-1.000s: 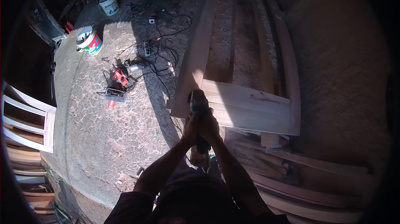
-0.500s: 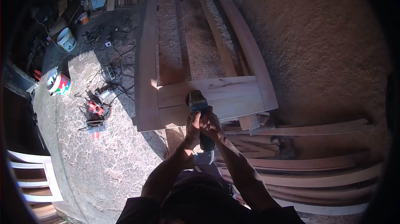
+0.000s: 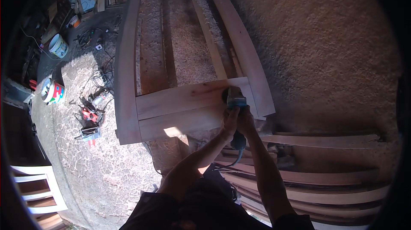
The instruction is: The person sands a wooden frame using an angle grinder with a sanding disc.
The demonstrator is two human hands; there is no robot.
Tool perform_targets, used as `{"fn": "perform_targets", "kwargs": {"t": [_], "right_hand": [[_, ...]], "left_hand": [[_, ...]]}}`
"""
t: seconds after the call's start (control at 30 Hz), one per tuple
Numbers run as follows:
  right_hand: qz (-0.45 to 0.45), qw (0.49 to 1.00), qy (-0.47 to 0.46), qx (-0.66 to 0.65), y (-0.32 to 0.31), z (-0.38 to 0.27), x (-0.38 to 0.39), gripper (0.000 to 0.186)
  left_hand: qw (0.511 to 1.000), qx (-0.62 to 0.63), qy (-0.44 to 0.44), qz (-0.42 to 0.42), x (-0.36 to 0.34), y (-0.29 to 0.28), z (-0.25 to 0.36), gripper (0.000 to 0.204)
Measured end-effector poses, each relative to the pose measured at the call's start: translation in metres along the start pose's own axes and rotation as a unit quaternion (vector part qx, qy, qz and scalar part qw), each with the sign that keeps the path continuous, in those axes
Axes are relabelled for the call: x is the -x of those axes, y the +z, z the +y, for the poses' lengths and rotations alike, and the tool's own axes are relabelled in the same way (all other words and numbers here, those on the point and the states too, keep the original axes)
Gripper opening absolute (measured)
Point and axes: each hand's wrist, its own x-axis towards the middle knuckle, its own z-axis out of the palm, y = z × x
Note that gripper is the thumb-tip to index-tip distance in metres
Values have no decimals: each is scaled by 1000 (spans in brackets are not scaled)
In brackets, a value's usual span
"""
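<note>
A teal and dark angle grinder (image 3: 236,100) rests its head on the right part of a wide wooden bottom rail (image 3: 182,98). My left hand (image 3: 230,121) closes around the tool's body from the left. From the right, my right hand (image 3: 245,123) wraps around the same body. The grinder's dark rear end and its cord hang toward me, past the rail's near edge. Its disc is mostly hidden under the head. The rail joins two long side stiles of a large wooden frame (image 3: 126,65). A small sunlit patch lies on the rail's near edge.
Long planks (image 3: 334,195) are stacked at the lower right, beside a rough wall (image 3: 325,58). On the floor at left lie a red power tool (image 3: 89,115) and tangled cords. Two buckets, one white (image 3: 58,46) and one multicoloured (image 3: 55,92), stand farther left. A white slatted frame (image 3: 55,187) is at lower left.
Both my hands have moved the grinder rightward along the rail, from near its middle to near the right stile. The whole view has shifted, with the frame now farther left.
</note>
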Motion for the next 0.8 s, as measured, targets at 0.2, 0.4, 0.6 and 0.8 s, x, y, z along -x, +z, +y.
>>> {"fn": "perform_targets", "kwargs": {"t": [0.2, 0.4, 0.6, 0.8], "right_hand": [[17, 999, 29, 11, -35, 50, -19, 78], [39, 998, 31, 46, -61, 105, -26, 88], [39, 998, 10, 52, -53, 124, -18, 85], [32, 999, -38, 7, -9, 73, 32, 78]], "left_hand": [[997, -75, -16, -9, -29, 46, -39, 55], [979, -194, -33, -54, -37, 83, -73, 66], [981, -196, 0, -4, -19, 80, -71, 58], [986, -166, -8, 20, 22, 21, -47, 54]]}}
